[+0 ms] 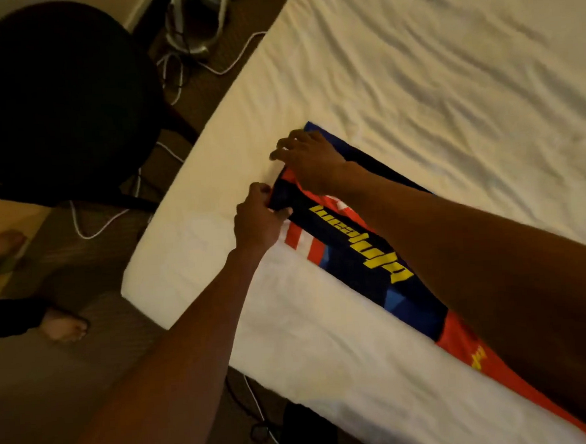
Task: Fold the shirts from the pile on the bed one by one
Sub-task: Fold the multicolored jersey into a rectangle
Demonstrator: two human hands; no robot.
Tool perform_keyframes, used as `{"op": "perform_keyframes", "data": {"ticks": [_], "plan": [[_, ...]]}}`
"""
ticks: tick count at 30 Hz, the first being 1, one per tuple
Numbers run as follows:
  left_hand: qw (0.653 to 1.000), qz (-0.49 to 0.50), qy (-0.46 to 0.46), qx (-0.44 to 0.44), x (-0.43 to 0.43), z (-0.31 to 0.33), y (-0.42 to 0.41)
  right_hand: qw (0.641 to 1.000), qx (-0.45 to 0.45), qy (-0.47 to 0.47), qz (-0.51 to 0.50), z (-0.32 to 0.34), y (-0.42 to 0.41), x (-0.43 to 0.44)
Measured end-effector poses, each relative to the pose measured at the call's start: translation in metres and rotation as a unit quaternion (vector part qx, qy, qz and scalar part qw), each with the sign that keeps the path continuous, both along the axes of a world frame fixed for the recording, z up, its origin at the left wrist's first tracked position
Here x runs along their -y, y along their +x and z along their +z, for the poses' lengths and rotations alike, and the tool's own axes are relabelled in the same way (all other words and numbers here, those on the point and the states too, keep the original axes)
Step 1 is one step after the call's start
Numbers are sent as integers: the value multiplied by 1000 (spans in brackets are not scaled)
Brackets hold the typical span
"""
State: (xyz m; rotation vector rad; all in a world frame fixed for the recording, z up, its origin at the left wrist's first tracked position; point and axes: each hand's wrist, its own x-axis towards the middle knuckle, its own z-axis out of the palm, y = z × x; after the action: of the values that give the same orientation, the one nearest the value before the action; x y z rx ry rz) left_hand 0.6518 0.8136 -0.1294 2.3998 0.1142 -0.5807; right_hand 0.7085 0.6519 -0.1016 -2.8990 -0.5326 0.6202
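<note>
A navy, red and blue shirt (362, 252) with yellow lettering lies as a long narrow strip on the white bed (430, 76), near its left edge. My left hand (259, 220) pinches the shirt's far end, at the dark hem corner. My right hand (310, 157) lies over the same end a little farther off, fingers bent down onto the cloth at its edge. My right forearm crosses above most of the shirt and hides part of it. No pile of shirts is in view.
A black round chair (57, 95) stands on the floor left of the bed. White cables (89, 227) and a bag (197, 21) lie on the carpet. Another person's bare foot (64, 325) is at the left.
</note>
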Motion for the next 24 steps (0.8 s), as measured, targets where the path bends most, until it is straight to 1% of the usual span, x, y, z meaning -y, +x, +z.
{"op": "perform_keyframes", "data": {"ticks": [3, 6, 12, 15, 17, 20, 24], "plan": [[998, -18, -7, -61, -15, -2, 16, 993, -8, -94, 75, 0, 26, 0], [993, -31, -29, -107, -26, -4, 28, 981, -8, -152, 124, -1, 38, 2], [990, -50, -85, -99, -32, -4, 28, 976, 4, -175, 131, -11, 36, 1], [987, -40, -116, -101, -31, -2, 27, 965, 33, -210, 154, -3, 33, 10], [985, -35, -140, -100, -32, 3, 25, 964, 29, -209, 161, 5, 31, 19], [983, -37, -160, -78, -29, 13, 19, 971, -3, -171, 165, 22, 26, 39], [980, -56, -189, -40, -14, 37, 2, 986, -38, -104, 123, 47, 6, 67]]}}
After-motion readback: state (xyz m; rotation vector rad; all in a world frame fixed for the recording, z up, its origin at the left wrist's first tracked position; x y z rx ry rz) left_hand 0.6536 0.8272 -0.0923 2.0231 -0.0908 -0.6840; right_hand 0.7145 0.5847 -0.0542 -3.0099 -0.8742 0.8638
